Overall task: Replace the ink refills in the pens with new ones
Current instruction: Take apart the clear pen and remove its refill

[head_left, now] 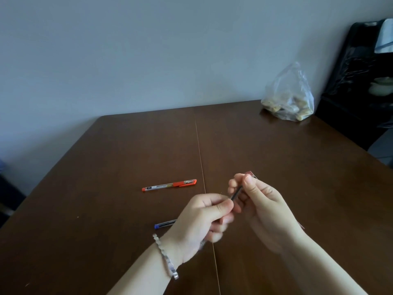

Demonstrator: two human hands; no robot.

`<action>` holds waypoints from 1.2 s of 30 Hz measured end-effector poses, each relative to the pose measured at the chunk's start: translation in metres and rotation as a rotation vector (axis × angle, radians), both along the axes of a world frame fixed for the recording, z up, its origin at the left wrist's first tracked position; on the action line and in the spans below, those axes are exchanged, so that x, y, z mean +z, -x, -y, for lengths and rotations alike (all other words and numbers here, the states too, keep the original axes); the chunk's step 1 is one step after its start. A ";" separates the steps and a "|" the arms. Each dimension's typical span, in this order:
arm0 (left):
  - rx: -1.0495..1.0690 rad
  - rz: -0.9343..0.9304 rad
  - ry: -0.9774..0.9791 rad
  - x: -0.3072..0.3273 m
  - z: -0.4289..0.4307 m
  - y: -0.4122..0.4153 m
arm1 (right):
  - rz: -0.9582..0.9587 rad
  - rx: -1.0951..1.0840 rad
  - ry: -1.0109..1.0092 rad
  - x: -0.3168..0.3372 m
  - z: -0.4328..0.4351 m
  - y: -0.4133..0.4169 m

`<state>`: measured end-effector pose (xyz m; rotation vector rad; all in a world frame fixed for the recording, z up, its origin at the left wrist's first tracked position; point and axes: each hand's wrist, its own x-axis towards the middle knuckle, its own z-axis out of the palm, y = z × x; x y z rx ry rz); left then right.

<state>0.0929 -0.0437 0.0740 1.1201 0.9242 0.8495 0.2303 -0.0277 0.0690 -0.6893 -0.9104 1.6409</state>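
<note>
Both hands meet above the brown table [276, 158], right of its centre seam. My left hand [204, 222] pinches the lower end of a thin dark refill [236, 193]. My right hand [261, 201] grips its upper part, together with a small reddish packet [249, 173] that shows above the fingers. A red capped pen [169, 185] lies on the table to the left of the hands. A blue-ended pen [164, 223] lies nearer me, its right end hidden under my left hand.
A clear plastic bag [289, 96] with pale lumps stands at the table's far right corner against the wall. A dark shelf unit [361, 81] covered in plastic stands beyond the right edge. A bracelet [167, 257] circles my left wrist.
</note>
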 end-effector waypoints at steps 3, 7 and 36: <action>0.226 -0.581 -0.481 -0.005 0.002 -0.003 | 0.086 -0.038 0.056 -0.008 -0.005 0.002; 0.380 -0.806 -0.763 -0.011 0.007 -0.008 | 0.192 -0.226 0.041 -0.010 -0.007 0.009; 0.111 -0.048 -0.075 0.003 -0.006 0.005 | 0.091 0.048 0.041 0.006 -0.021 0.004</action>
